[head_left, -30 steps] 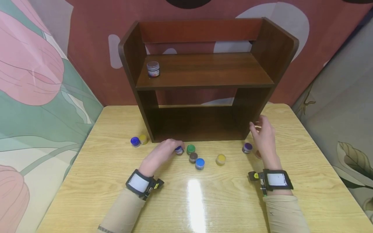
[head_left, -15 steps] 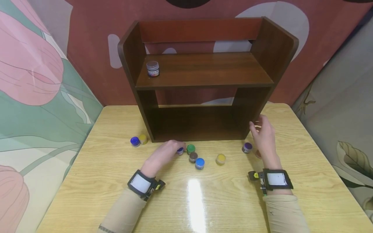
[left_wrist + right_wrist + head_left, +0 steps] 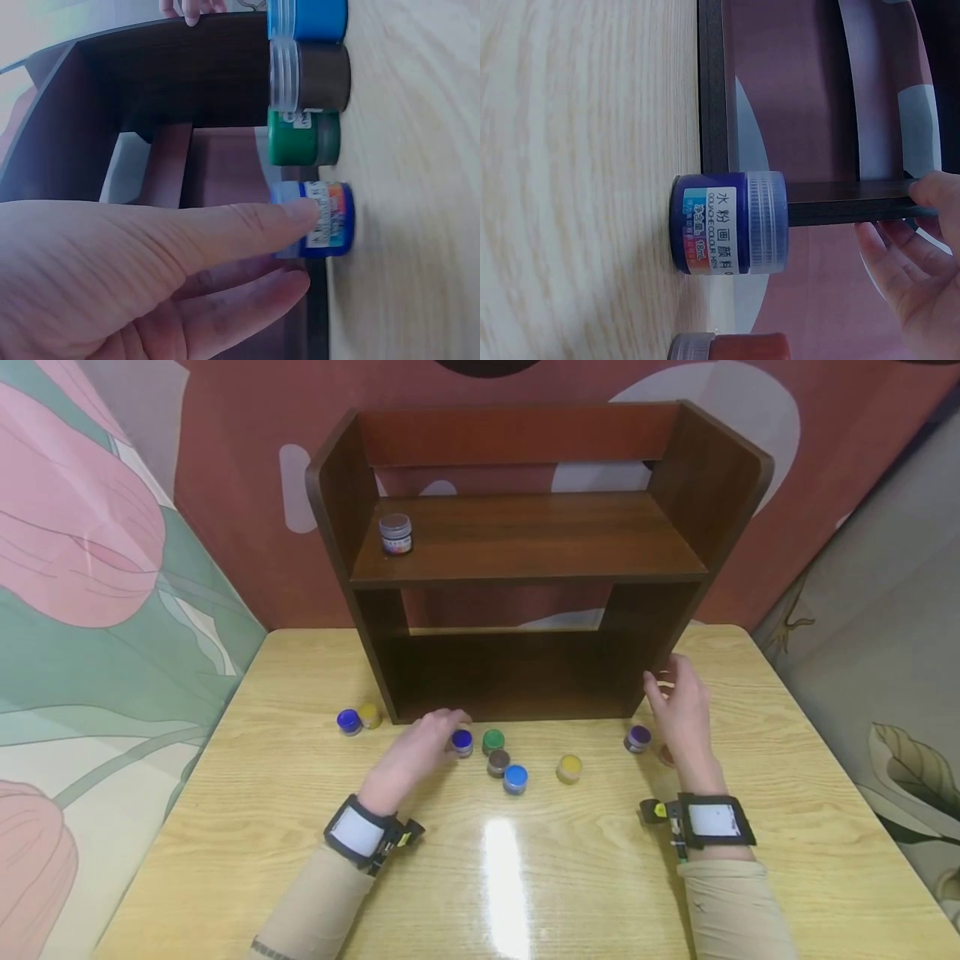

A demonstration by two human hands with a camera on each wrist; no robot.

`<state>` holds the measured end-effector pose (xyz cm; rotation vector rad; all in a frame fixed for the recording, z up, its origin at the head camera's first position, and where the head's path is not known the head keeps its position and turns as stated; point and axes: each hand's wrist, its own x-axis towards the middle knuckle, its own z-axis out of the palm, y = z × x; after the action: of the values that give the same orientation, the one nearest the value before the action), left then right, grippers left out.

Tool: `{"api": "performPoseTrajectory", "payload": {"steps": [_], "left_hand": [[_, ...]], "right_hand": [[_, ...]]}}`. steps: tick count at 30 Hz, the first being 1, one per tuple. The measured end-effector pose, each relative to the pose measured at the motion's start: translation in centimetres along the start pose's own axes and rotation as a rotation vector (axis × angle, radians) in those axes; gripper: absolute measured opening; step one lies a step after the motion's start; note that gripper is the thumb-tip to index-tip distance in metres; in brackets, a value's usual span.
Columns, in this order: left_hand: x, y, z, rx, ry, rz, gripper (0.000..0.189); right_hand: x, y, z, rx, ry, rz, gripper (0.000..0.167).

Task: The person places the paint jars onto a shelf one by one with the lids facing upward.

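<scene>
A small blue paint jar (image 3: 461, 743) stands upright on the table in front of the shelf. My left hand (image 3: 416, 756) is at its left side. In the left wrist view the thumb lies across the label of the blue jar (image 3: 330, 217), and a finger extends below, apart from the thumb. Beside that jar stand a green jar (image 3: 492, 742), a brown jar (image 3: 498, 763) and a light blue jar (image 3: 515, 779). My right hand (image 3: 682, 710) grips the side panel of the brown wooden shelf (image 3: 525, 581), with the thumb and fingers (image 3: 900, 270) on opposite faces.
A dark jar (image 3: 396, 535) sits on the upper board. Blue (image 3: 348, 722) and yellow (image 3: 369, 716) jars stand left of the shelf. Another yellow jar (image 3: 569, 768) is right of centre. Purple (image 3: 637, 739) and reddish-brown (image 3: 750, 346) jars stand near my right hand.
My left fingers have loosened and risen slightly from the blue jar, so its whole lid shows after a small shift rightward. My right hand stays on the shelf panel.
</scene>
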<state>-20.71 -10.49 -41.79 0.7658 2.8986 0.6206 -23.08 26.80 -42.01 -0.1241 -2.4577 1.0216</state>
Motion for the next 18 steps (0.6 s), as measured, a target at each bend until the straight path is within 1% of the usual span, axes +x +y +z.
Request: {"api": "performPoseTrajectory", "payload": {"steps": [4,6,9,13,18], "left_hand": [[0.0,-0.1,0.4,-0.058,0.001,-0.051,0.044],[0.1,-0.2,0.6,-0.08,0.015,-0.058,0.044],[0.3,-0.3,0.8,-0.103,0.016,-0.074,0.045],[0.4,-0.5,1.0,-0.111,0.014,-0.07,0.046],[0.6,-0.7,1.2,-0.134,0.028,-0.045,0.04]], "right_hand": [[0.1,-0.1,0.0,0.003,-0.003,0.001,0.037],[0.1,-0.1,0.0,0.007,-0.001,0.0,0.037],[0.1,-0.1,0.0,0.015,0.004,-0.003,0.037],[0.1,0.0,0.0,0.013,0.003,-0.001,0.037],[0.1,0.1,0.0,0.011,-0.005,-0.002,0.037]]}}
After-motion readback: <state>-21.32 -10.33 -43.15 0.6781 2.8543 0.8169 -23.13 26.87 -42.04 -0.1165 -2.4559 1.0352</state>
